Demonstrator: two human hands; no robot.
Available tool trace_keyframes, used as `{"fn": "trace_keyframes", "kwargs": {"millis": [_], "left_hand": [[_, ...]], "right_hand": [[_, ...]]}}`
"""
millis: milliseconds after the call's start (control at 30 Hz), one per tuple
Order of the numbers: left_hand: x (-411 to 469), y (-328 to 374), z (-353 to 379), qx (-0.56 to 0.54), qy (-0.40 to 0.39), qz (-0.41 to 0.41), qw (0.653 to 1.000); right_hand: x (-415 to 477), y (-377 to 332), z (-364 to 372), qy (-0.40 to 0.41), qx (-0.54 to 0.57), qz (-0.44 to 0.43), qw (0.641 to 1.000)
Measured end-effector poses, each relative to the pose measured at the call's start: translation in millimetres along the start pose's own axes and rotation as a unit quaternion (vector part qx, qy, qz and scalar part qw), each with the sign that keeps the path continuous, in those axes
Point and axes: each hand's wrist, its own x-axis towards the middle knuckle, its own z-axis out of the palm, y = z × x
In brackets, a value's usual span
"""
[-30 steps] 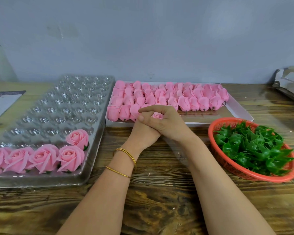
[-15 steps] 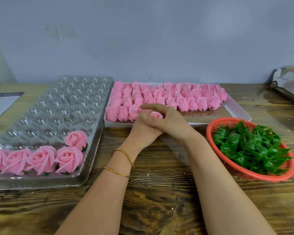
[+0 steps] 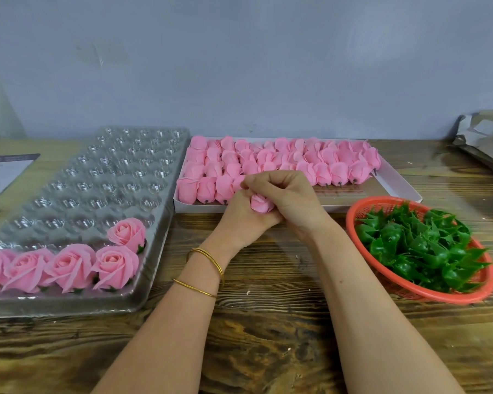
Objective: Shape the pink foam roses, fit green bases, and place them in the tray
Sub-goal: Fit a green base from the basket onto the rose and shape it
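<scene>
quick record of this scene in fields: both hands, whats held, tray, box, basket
left hand: grips the pink bud from below
right hand: fingers curled over the same bud
bud's underside: hidden by the hands
clear tray: left on the wooden table, five finished roses visible at its near end
white box: behind the hands, rows of unshaped buds
red basket: right, heaped with green bases

The soft foam roses (image 3: 279, 163) are pink. The little plastic leaf bases (image 3: 419, 245) are green, in a round orange-red basket (image 3: 404, 294). The wooden table (image 3: 268, 351) has brown stripes.
</scene>
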Motion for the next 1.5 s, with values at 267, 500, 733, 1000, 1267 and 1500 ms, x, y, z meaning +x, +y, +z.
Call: {"fn": "trace_keyframes", "kwargs": {"millis": [267, 500, 733, 1000, 1267, 1500], "left_hand": [[-2, 3, 0, -0.02, -0.017, -0.009, 1.0], [-1, -2, 0, -0.04, -0.026, -0.052, 0.997], [-2, -1, -1, -0.027, -0.035, -0.023, 0.999], [0, -5, 0, -0.03, -0.014, -0.006, 0.999], [-1, -2, 0, -0.055, 0.0, -0.018, 0.998], [-2, -3, -2, -0.052, -0.002, -0.017, 0.999]], "right_hand": [[-2, 0, 5, -0.04, -0.017, 0.005, 0.999], [-1, -1, 3, -0.088, -0.023, 0.057, 0.994], [-2, -1, 7, -0.037, 0.039, 0.178, 0.983], [0, -5, -4, -0.052, 0.155, 0.234, 0.958], [6, 6, 0, -0.064, 0.174, 0.198, 0.963], [5, 6, 2, -0.047, 0.157, 0.161, 0.973]]}}
